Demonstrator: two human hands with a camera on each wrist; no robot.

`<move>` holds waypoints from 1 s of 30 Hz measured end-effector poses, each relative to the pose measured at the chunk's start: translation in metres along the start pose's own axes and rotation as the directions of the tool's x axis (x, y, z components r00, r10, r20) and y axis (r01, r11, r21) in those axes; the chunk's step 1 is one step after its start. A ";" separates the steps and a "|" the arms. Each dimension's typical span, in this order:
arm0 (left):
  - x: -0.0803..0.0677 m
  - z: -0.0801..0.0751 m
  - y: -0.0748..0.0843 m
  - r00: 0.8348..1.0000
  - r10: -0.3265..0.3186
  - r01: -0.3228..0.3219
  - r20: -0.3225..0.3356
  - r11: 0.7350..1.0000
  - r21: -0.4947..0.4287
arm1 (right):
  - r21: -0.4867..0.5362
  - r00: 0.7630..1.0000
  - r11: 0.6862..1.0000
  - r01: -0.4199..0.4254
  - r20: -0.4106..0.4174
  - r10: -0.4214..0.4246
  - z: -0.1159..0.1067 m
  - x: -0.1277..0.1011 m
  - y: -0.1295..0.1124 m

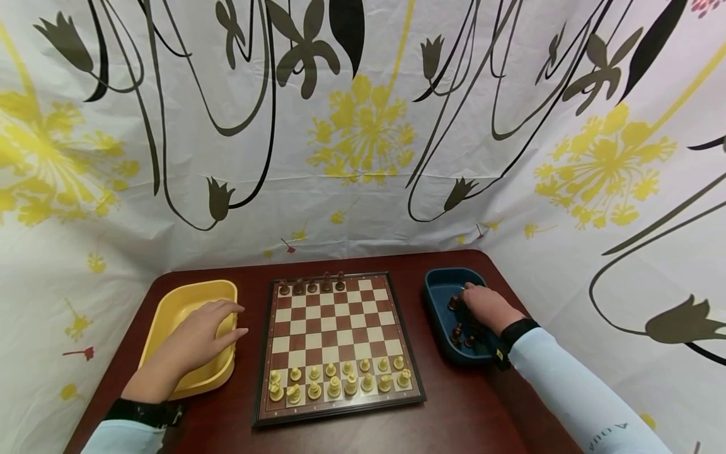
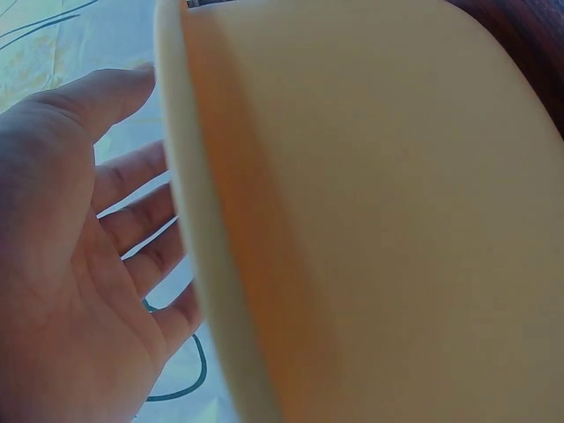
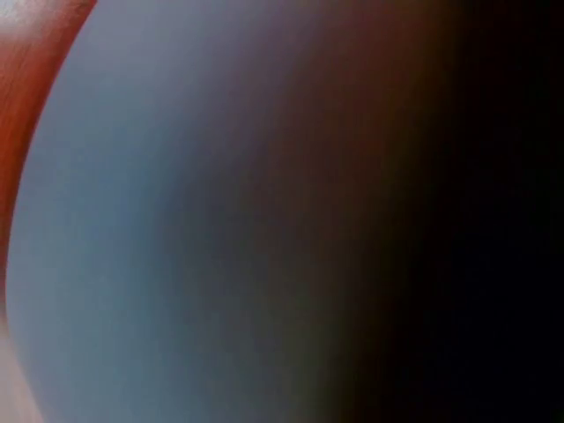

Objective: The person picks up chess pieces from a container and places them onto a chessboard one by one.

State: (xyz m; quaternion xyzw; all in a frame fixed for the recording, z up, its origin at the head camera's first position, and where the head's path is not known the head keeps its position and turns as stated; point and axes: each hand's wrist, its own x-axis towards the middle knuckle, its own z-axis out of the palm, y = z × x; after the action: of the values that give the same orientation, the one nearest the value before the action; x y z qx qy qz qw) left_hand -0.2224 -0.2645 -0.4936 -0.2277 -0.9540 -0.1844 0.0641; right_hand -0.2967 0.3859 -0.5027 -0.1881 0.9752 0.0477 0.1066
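Observation:
My right hand reaches down into the blue tray at the right, among dark chess pieces. Its fingertips are hidden, so whether they grip a piece does not show. In the right wrist view a blurred blue tray wall fills much of the picture. My left hand hovers by the yellow tray, fingers spread and holding nothing visible. The chessboard lies between the trays. Several dark pieces stand along its far row from the left; light pieces fill the two near rows.
The dark red table carries the board and both trays. Behind it and at the sides hangs a white sheet with printed flowers. The yellow tray's inside shows no pieces in the left wrist view.

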 end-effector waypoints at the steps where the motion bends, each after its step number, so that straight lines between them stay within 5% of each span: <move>1: 0.000 0.000 0.000 1.000 -0.001 0.001 0.001 1.000 0.000 | 0.015 1.000 1.000 -0.002 0.006 0.002 0.000 -0.001 0.000; 9: 0.000 -0.001 -0.001 1.000 -0.001 0.001 0.003 1.000 0.000 | 0.096 0.997 0.994 0.048 -0.070 -0.041 -0.001 -0.007 0.003; 22: 0.002 -0.004 -0.005 1.000 -0.007 0.007 0.000 1.000 -0.002 | 0.062 0.980 0.995 0.080 -0.185 -0.067 -0.023 -0.017 0.008; 30: 0.006 -0.006 -0.003 1.000 0.000 0.000 -0.010 1.000 0.006 | 0.042 0.944 0.990 0.138 -0.307 -0.119 -0.045 -0.026 -0.002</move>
State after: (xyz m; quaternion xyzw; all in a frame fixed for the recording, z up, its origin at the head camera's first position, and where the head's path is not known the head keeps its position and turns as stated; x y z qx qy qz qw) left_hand -0.2288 -0.2670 -0.4881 -0.2265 -0.9542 -0.1826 0.0698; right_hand -0.2809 0.3872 -0.4537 -0.2529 0.9666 -0.0194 -0.0356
